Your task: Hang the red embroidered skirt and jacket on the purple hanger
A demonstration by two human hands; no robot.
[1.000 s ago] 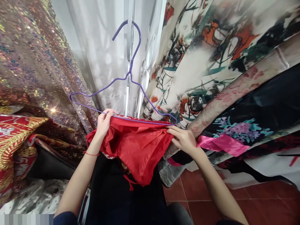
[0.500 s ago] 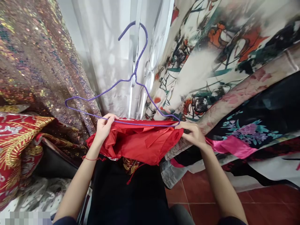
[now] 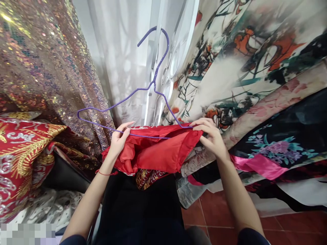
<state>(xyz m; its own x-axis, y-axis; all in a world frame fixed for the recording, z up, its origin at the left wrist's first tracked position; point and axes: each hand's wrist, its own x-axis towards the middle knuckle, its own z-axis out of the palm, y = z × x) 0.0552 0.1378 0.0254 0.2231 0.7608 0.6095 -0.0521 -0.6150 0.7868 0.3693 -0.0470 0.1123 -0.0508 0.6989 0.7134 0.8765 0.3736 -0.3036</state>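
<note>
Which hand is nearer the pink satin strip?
Right. The right hand is up-left of the pink satin strip; the left hand is farther left, holding the red garment.

Left hand point(image 3: 119, 141) holds red garment point(image 3: 159, 153) at lower bar of hanger point(image 3: 154, 82). Right hand point(image 3: 213, 139) grips garment's other end, cloth covering bar's right part. Sequined cloth point(image 3: 57, 64) left; printed cloth point(image 3: 217, 75) right.

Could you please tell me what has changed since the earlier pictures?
The red cloth's lower edge has been drawn up, and the cloth now covers the right part of the purple hanger's bottom bar. More gold-patterned fabric shows below. Unchanged: the left hand grips the cloth at the bar, and the right hand holds its right end.
</note>
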